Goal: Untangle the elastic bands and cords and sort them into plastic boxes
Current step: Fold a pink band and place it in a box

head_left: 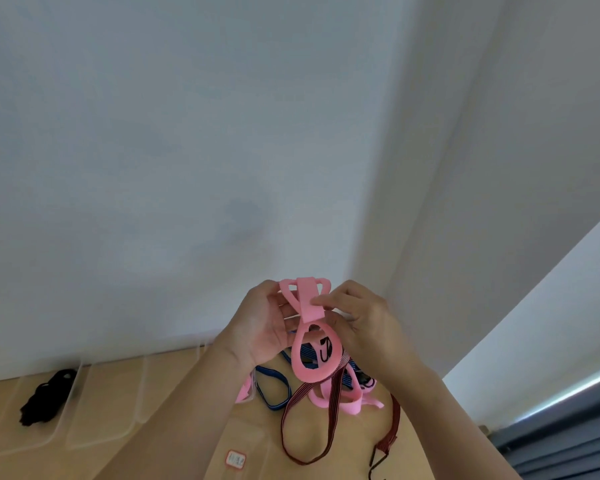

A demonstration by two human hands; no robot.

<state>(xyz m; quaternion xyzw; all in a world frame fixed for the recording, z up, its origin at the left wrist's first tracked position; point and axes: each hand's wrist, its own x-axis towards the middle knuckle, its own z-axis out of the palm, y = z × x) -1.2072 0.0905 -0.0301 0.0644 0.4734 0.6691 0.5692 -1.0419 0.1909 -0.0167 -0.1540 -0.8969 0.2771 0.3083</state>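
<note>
Pink band [310, 303]: I am pinching it with left hand [262, 327] and right hand [364, 320] fingers; loops probably want easing apart gently.

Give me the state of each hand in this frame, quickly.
Left hand: fingers curled round the pink band, holding its left side.
Right hand: pinching the same pink band at its flat middle strip.
</note>
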